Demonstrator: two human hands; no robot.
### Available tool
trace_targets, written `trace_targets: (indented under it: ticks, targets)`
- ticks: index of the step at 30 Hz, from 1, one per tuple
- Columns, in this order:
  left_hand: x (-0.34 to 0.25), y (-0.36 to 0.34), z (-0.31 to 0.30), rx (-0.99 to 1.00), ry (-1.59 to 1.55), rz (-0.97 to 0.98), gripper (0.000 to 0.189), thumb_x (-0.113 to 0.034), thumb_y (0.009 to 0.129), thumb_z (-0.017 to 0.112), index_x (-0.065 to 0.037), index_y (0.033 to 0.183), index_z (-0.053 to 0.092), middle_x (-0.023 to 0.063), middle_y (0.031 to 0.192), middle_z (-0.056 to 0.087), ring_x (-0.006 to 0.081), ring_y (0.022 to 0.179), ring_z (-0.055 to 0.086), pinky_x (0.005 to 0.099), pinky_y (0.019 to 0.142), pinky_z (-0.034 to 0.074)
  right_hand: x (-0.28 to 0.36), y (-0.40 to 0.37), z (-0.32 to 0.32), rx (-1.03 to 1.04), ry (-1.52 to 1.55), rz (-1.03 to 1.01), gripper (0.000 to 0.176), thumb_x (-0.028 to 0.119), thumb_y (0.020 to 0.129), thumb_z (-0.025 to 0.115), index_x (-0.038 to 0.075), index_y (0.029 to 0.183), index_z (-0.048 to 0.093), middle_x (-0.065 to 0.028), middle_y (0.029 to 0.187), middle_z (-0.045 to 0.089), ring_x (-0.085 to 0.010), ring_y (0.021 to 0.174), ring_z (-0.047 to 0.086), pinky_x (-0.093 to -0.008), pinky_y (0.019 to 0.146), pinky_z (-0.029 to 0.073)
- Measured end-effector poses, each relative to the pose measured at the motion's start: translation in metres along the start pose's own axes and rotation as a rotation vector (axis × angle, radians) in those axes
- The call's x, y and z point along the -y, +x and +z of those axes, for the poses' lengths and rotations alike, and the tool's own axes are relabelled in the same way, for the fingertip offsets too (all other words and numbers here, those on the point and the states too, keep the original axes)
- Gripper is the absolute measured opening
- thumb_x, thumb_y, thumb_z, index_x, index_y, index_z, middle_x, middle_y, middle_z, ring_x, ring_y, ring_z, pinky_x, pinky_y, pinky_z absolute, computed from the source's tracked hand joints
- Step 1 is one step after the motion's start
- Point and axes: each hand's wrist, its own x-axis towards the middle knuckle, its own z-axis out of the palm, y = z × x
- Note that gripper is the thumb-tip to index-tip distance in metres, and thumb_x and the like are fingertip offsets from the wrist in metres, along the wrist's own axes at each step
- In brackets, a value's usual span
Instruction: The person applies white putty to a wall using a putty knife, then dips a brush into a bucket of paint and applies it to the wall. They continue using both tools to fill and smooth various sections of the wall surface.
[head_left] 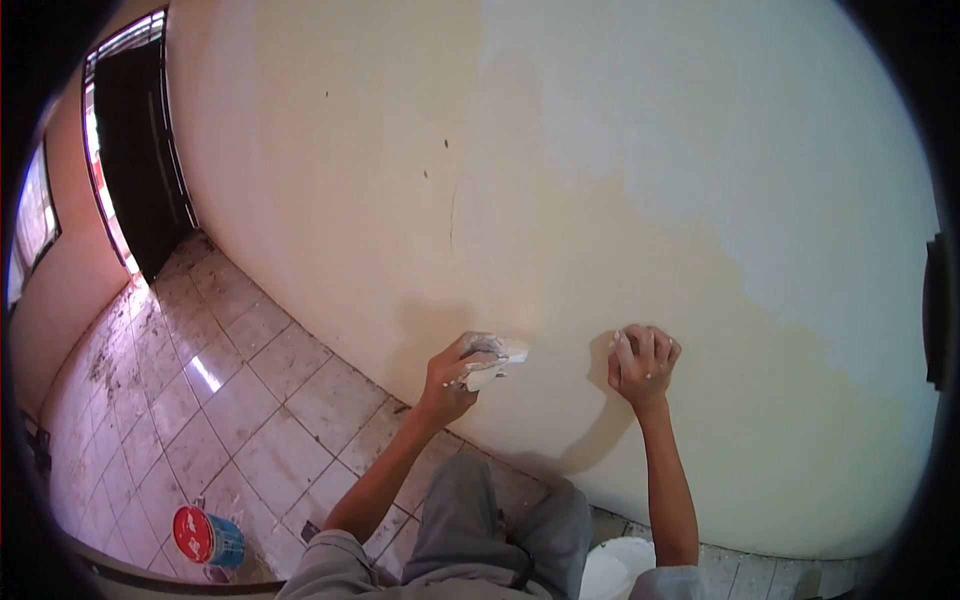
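Note:
My left hand [455,378] is closed round what looks like a putty scraper [484,378], thickly smeared with white putty. White putty [515,352] juts from its right side, close to the wall [560,270]. Further right, my right hand [645,368] is at the wall with its fingers curled and specks of white on them. Whatever those fingers may hold is hidden. The wall is pale yellow, with whiter patches at upper right. A thin crack [453,215] and a few dark marks show above my left hand.
A white bucket [618,562] stands by my knees, below my right arm. On the dirty tiled floor [290,450] at left is a blue can with a red lid [196,535]. A dark door [135,150] stands at far left, and a dark fixture [936,310] at the right edge.

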Motion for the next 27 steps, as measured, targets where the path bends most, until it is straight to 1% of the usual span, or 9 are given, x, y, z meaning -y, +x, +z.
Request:
trace_targets:
  ticks: [2, 5, 8, 11, 14, 20, 23, 26, 27]
  targets:
    - [-0.011, -0.007, -0.003, 0.003, 0.021, 0.039, 0.029, 0.009, 0.066, 0.071, 0.0, 0.094, 0.067, 0.0153, 0.093, 0.065, 0.0275, 0.088, 0.065, 0.0324, 0.072, 0.054, 0.001, 0.0, -0.002, 0.025, 0.026, 0.008, 0.02, 0.011, 0.066, 0.061, 0.015, 0.086, 0.063, 0.0018, 0.093, 0.056, -0.0198, 0.091, 0.05, -0.0381, 0.078, 0.034]
    - [-0.032, -0.013, -0.02, 0.111, 0.302, -0.006, 0.033, 0.008, 0.066, 0.069, -0.006, 0.096, 0.068, 0.0148, 0.094, 0.064, 0.031, 0.083, 0.064, 0.0317, 0.068, 0.053, 0.002, 0.003, -0.005, 0.024, 0.1, 0.026, 0.021, 0.008, 0.064, 0.06, 0.014, 0.084, 0.062, 0.0015, 0.091, 0.056, -0.0195, 0.089, 0.05, -0.0372, 0.077, 0.033]
    - [-0.017, -0.043, -0.018, 0.094, 0.078, -0.146, 0.031, 0.008, 0.07, 0.066, -0.006, 0.098, 0.068, 0.0144, 0.092, 0.065, 0.0259, 0.079, 0.064, 0.0308, 0.065, 0.053, 0.005, 0.006, -0.008, 0.007, 0.128, 0.051, 0.02, 0.007, 0.062, 0.06, 0.013, 0.081, 0.061, 0.0013, 0.091, 0.055, -0.0196, 0.088, 0.049, -0.0372, 0.077, 0.032]
    - [-0.023, -0.068, -0.016, 0.053, -0.147, -0.555, 0.032, 0.009, 0.075, 0.061, -0.004, 0.103, 0.067, 0.0136, 0.095, 0.067, 0.0201, 0.079, 0.065, 0.0303, 0.066, 0.054, 0.009, 0.005, -0.005, -0.013, 0.131, 0.081, 0.02, 0.006, 0.06, 0.059, 0.013, 0.079, 0.06, 0.0011, 0.09, 0.055, -0.0199, 0.087, 0.049, -0.0374, 0.077, 0.032]
    - [-0.009, -0.091, -0.003, -0.092, -0.373, -0.684, 0.028, 0.006, 0.082, 0.053, -0.001, 0.106, 0.065, 0.0124, 0.101, 0.067, 0.0174, 0.084, 0.065, 0.0314, 0.071, 0.056, 0.01, 0.004, 0.001, -0.054, 0.119, 0.082, 0.019, 0.006, 0.059, 0.059, 0.013, 0.077, 0.06, 0.0011, 0.089, 0.055, -0.0202, 0.086, 0.049, -0.0373, 0.077, 0.032]
    - [-0.003, -0.111, 0.011, -0.227, -0.988, -0.953, 0.03, -0.017, 0.095, 0.048, 0.009, 0.105, 0.061, 0.0161, 0.097, 0.065, 0.022, 0.083, 0.066, 0.0354, 0.079, 0.057, 0.01, 0.003, 0.001, -0.07, 0.087, 0.058, 0.018, 0.007, 0.059, 0.058, 0.013, 0.076, 0.06, 0.0015, 0.087, 0.056, -0.0198, 0.085, 0.048, -0.0362, 0.078, 0.032]
    - [0.008, -0.119, 0.016, -0.265, -0.936, -1.199, 0.031, -0.016, 0.092, 0.055, 0.012, 0.106, 0.059, 0.0172, 0.094, 0.065, 0.0249, 0.08, 0.067, 0.0377, 0.078, 0.057, 0.01, 0.003, 0.004, -0.076, 0.072, 0.054, 0.017, 0.008, 0.059, 0.058, 0.013, 0.076, 0.06, 0.0018, 0.087, 0.056, -0.0194, 0.084, 0.048, -0.0359, 0.078, 0.032]
    - [0.009, -0.124, 0.027, -0.246, -0.715, -1.254, 0.022, -0.007, 0.086, 0.062, 0.009, 0.101, 0.06, 0.0142, 0.085, 0.065, 0.0235, 0.07, 0.066, 0.0353, 0.066, 0.058, 0.011, 0.004, 0.003, -0.075, 0.066, 0.058, 0.016, 0.008, 0.06, 0.058, 0.014, 0.075, 0.06, 0.0023, 0.087, 0.056, -0.0191, 0.083, 0.049, -0.0359, 0.078, 0.032]
    - [0.019, -0.135, 0.028, -0.154, -0.697, -1.258, 0.022, -0.006, 0.085, 0.062, 0.007, 0.102, 0.06, 0.0125, 0.085, 0.064, 0.0216, 0.07, 0.064, 0.0338, 0.064, 0.056, 0.011, 0.004, 0.003, -0.07, 0.065, 0.06, 0.016, 0.008, 0.06, 0.058, 0.014, 0.075, 0.06, 0.0024, 0.087, 0.056, -0.019, 0.083, 0.049, -0.0359, 0.078, 0.032]
